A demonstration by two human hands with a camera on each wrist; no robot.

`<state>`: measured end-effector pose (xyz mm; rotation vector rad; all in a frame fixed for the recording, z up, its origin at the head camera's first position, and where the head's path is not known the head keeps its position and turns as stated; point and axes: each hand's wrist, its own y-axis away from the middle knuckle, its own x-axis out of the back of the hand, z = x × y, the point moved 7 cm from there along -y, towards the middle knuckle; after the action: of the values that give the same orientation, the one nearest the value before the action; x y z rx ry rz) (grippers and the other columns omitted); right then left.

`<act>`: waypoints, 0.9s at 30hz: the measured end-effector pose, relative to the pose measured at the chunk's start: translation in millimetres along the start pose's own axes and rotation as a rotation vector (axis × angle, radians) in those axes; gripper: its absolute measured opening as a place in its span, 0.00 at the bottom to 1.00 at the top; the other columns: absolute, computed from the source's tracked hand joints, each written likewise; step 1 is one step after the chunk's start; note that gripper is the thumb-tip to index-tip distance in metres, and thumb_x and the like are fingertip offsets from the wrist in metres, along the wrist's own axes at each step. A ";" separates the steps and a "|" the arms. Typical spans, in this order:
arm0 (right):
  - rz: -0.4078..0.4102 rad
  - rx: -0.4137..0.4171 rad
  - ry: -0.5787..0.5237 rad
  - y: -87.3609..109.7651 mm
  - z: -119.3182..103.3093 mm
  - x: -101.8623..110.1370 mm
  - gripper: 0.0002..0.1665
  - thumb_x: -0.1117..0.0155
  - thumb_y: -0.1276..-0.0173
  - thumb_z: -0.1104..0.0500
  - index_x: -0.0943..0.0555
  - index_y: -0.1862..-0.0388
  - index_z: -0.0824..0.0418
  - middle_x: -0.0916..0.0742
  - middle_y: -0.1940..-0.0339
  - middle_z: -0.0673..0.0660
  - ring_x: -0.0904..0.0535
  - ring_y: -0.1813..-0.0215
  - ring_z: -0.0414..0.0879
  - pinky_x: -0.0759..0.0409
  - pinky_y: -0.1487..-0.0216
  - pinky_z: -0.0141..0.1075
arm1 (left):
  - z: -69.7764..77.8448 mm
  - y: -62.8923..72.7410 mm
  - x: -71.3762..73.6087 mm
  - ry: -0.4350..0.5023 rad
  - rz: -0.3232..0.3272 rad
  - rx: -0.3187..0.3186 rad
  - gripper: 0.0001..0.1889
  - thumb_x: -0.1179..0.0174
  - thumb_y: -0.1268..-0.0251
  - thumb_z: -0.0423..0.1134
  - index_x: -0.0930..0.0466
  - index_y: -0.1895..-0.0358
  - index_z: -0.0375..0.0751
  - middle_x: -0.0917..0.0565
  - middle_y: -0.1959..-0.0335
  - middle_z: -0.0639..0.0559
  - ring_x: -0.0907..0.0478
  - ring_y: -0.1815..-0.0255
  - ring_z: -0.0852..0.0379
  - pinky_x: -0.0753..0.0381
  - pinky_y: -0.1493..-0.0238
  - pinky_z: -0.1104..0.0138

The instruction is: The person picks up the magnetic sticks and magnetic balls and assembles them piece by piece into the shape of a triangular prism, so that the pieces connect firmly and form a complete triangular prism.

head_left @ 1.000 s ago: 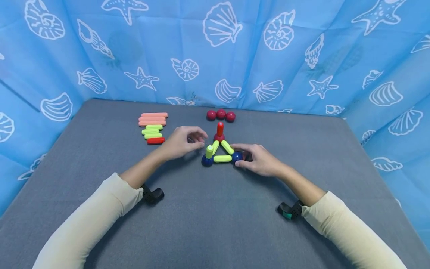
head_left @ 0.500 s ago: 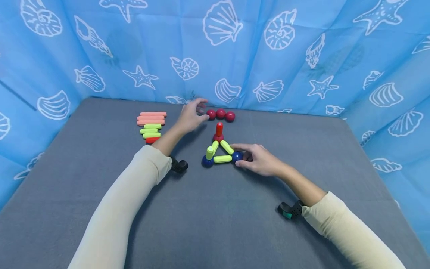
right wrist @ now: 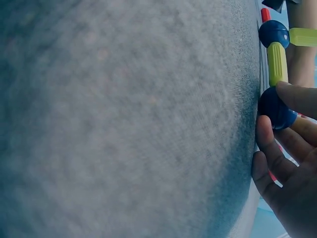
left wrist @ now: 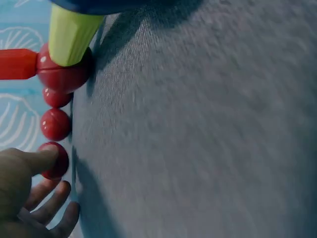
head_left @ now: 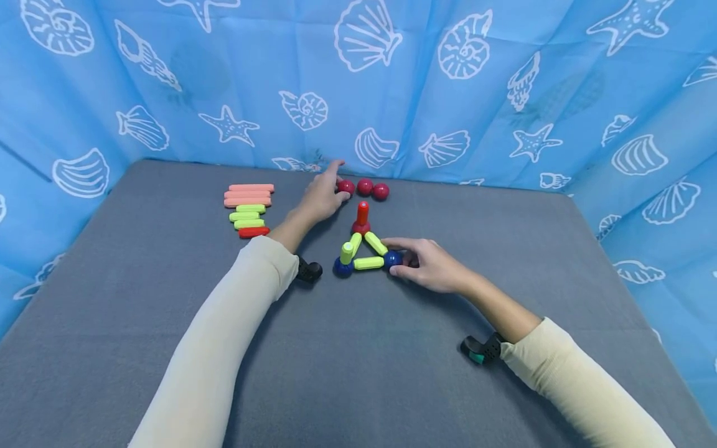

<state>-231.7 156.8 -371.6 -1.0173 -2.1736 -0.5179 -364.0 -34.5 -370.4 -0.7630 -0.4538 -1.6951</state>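
Note:
My left hand (head_left: pixel 321 196) is at the leftmost of three loose red balls (head_left: pixel 346 187) near the back edge. In the left wrist view its thumb lies on that red ball (left wrist: pixel 59 166), the other fingers round its far side. My right hand (head_left: pixel 430 266) holds a blue ball (head_left: pixel 394 259) between thumb and fingers. This ball is one corner of a flat triangle of yellow-green magnetic rods (head_left: pixel 369 263). Another blue ball (head_left: pixel 343 267) bears an upright yellow-green rod (head_left: pixel 346 252). At the back corner a red ball (head_left: pixel 361 229) bears an upright red rod (head_left: pixel 363 213).
On the left of the grey table (head_left: pixel 358 361) lie pink rods (head_left: pixel 248 202), shorter yellow-green rods (head_left: pixel 248 216) and a red rod (head_left: pixel 254 232). A blue curtain (head_left: pixel 392 81) with white shells hangs behind the table. Each wrist wears a black camera (head_left: pixel 310 270).
My left hand has gone from beside the triangle to the back row and taken hold of the leftmost red ball. My right hand stays on the blue ball.

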 end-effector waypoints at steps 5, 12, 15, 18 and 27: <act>0.009 0.004 0.013 0.6 0.7 1.3 0.33 0.32 0.32 0.62 0.29 0.29 0.63 0.16 0.49 0.57 0.23 0.60 0.46 0.22 0.59 0.39 | 2.6 10.5 13.8 0.168 0.035 -0.086 0.36 0.36 0.31 0.37 0.44 0.24 0.37 0.20 0.47 0.39 0.23 0.44 0.46 0.26 0.41 0.54; 0.007 0.002 0.016 0.9 1.2 0.8 0.33 0.33 0.31 0.61 0.29 0.29 0.63 0.17 0.50 0.56 0.23 0.61 0.46 0.23 0.61 0.38 | 28.4 33.9 33.1 0.329 -0.023 -0.211 0.35 0.35 0.32 0.39 0.40 0.26 0.39 0.17 0.46 0.41 0.22 0.44 0.48 0.26 0.39 0.53; 0.005 0.000 0.011 1.1 1.3 0.8 0.33 0.33 0.31 0.61 0.29 0.29 0.64 0.17 0.52 0.57 0.23 0.62 0.46 0.23 0.62 0.37 | 40.2 43.9 36.6 0.344 -0.065 -0.262 0.34 0.34 0.34 0.38 0.38 0.27 0.43 0.16 0.45 0.44 0.21 0.44 0.51 0.24 0.41 0.53; 0.008 0.005 0.006 1.1 1.0 1.1 0.33 0.33 0.31 0.61 0.29 0.29 0.64 0.17 0.51 0.57 0.23 0.62 0.46 0.23 0.62 0.37 | 46.8 50.6 36.2 0.352 -0.109 -0.294 0.33 0.34 0.34 0.38 0.36 0.28 0.44 0.16 0.44 0.46 0.21 0.43 0.53 0.23 0.43 0.54; 0.005 0.020 -0.001 -0.1 0.0 -0.9 0.33 0.33 0.31 0.62 0.29 0.29 0.65 0.16 0.51 0.57 0.23 0.62 0.46 0.24 0.62 0.38 | 49.5 54.7 29.5 0.384 -0.175 -0.335 0.29 0.36 0.32 0.36 0.33 0.30 0.40 0.18 0.42 0.44 0.22 0.40 0.52 0.23 0.41 0.55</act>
<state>-231.4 156.3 -372.2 -1.0118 -2.1722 -0.4921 -302.8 -37.2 -319.8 -0.6245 0.0346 -2.0572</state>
